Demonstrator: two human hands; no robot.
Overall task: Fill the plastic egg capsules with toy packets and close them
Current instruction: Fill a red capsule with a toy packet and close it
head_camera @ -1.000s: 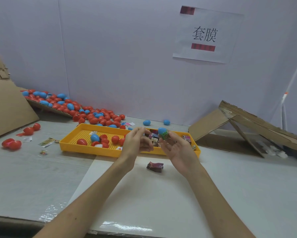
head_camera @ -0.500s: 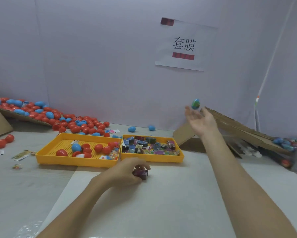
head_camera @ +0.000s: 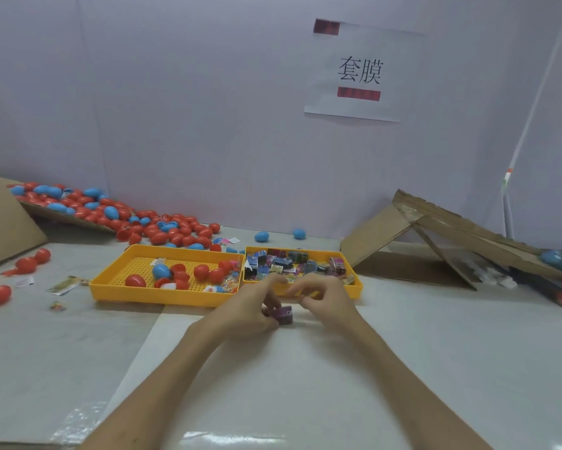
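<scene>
Pale tabletop (head_camera: 419, 352) bears two yellow trays, egg tray (head_camera: 162, 295) at 11 o'clock and packet tray (head_camera: 357, 289) at 1 o'clock of the hands. One purple toy packet (head_camera: 285, 315) sits pinched at the left hand (head_camera: 250, 308) fingertips, its free end toward 3 o'clock. The right hand (head_camera: 326, 303) hovers just beside, fingers bent and blurred, its grip unclear.

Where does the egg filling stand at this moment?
Done, apparently: a few blue capsules lie at the foot of the cardboard chute on the right. In hand: the left hand grips a purple packet; the right hand is beside it, blurred. Left: plenty, the packet tray is full, and the capsule tray and back heap wait.
</scene>
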